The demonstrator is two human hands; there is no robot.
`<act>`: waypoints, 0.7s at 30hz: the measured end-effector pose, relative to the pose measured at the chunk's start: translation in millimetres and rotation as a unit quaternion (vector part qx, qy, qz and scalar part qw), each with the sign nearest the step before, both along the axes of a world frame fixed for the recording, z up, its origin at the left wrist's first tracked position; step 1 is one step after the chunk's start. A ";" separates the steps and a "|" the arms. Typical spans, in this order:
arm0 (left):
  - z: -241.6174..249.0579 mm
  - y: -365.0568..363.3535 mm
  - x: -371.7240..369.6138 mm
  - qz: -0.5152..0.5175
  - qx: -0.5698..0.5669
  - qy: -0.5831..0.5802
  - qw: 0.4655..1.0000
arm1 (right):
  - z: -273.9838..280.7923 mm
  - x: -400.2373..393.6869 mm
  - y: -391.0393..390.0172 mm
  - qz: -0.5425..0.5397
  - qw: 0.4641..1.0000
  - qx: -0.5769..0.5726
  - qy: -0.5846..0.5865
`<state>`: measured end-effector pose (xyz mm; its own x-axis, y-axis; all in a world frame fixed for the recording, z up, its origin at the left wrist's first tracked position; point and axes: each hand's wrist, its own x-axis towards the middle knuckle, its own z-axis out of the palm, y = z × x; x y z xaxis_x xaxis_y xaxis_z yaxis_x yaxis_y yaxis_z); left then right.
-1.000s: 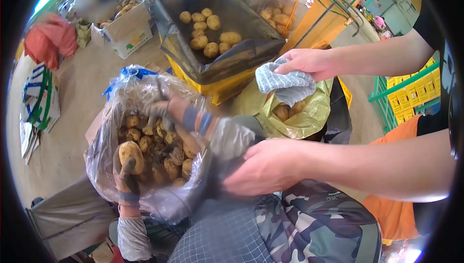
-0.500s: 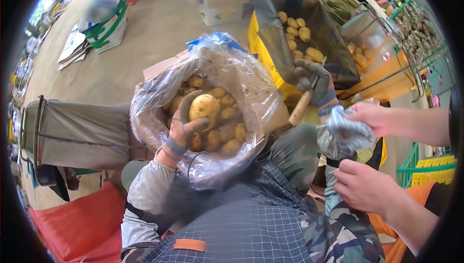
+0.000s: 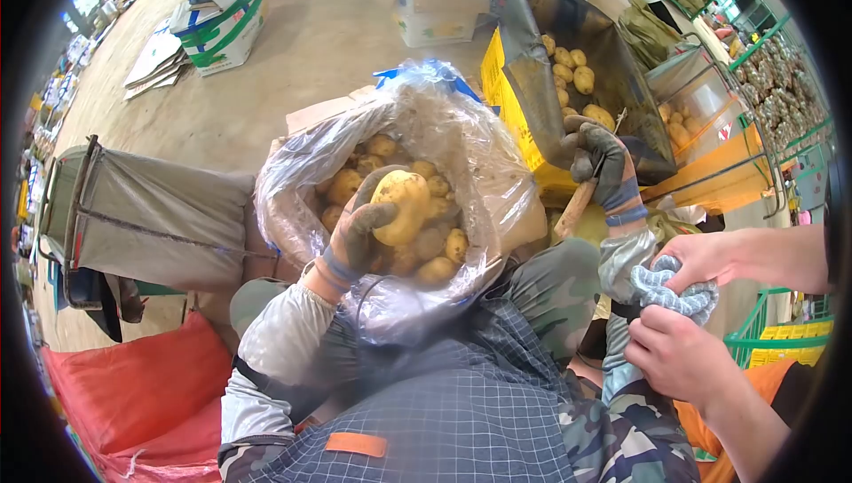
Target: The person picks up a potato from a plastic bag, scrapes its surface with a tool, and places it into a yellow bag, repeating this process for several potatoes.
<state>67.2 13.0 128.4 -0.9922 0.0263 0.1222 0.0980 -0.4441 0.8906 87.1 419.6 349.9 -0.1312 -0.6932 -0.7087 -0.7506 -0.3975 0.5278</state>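
Note:
My left hand (image 3: 357,227), in a dark-palmed work glove, is closed round a large yellow potato (image 3: 404,206). It is over a box lined with a clear plastic bag (image 3: 293,186), where many potatoes (image 3: 437,270) lie. My right hand (image 3: 603,163), also gloved, grips a wooden-handled tool (image 3: 575,211); its handle points down toward me and a thin end sticks out above the fingers. Beside my right sleeve, another person's two bare hands (image 3: 679,350) hold a bunched grey-blue checked cloth (image 3: 679,292).
A dark tilted bin (image 3: 621,52) with potatoes and a yellow side stands beyond my right hand. Another potato carton (image 3: 444,17) is at the back. A grey cloth-covered frame (image 3: 164,217) and a red sack (image 3: 133,385) are on my left. A white-green carton (image 3: 222,35) sits farther off.
The potato has been turned in my left hand and shows a longer side. The view has shifted, so the scene sits farther right. The other person's cloth is bunched differently.

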 end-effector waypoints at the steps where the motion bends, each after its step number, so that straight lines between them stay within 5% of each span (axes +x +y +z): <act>1: -11.1 -0.4 -3.9 0.051 -0.109 0.097 0.988 | 0.0 -0.8 -0.5 -0.007 1.000 -0.016 0.000; 5: 10.2 1.7 5.9 0.086 -0.253 0.079 0.960 | -8.6 -2.4 2.7 -0.100 0.992 -0.068 -0.045; 8: 11.3 0.8 8.2 0.167 -0.443 0.163 0.866 | -5.5 -1.4 -8.3 -0.046 0.997 -0.060 -0.009; 11: 13.6 1.2 13.0 0.172 -0.439 0.138 0.871 | -2.1 3.2 -32.1 0.062 0.997 -0.020 0.038; 12: -12.9 0.0 9.8 0.118 -0.087 -0.025 0.989 | -4.3 1.9 -38.3 0.108 0.992 -0.009 0.061; 13: -37.1 -3.8 1.4 0.033 0.272 -0.166 0.947 | -6.0 -6.0 -45.3 0.156 0.982 -0.002 0.102; 14: -22.6 -2.4 4.2 0.074 0.077 -0.063 0.992 | -12.7 -15.0 -45.7 0.150 0.986 -0.001 0.072; 16: 11.9 2.3 10.2 0.109 -0.084 0.042 0.990 | -39.5 -20.2 -29.7 0.134 0.991 0.009 -0.009; 18: 37.2 12.3 17.9 0.054 0.112 0.022 0.992 | -63.7 -18.9 -14.6 0.105 0.989 0.014 -0.104; 21: 25.9 9.2 9.1 0.063 0.190 -0.066 0.978 | -89.8 -51.1 -27.7 -0.018 0.985 -0.087 -0.150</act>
<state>76.3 22.2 154.3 -0.9924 -0.1194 -0.0296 0.0685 -0.7365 0.6730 36.0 391.9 260.2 0.0383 -0.8059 -0.5908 -0.8949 -0.2908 0.3385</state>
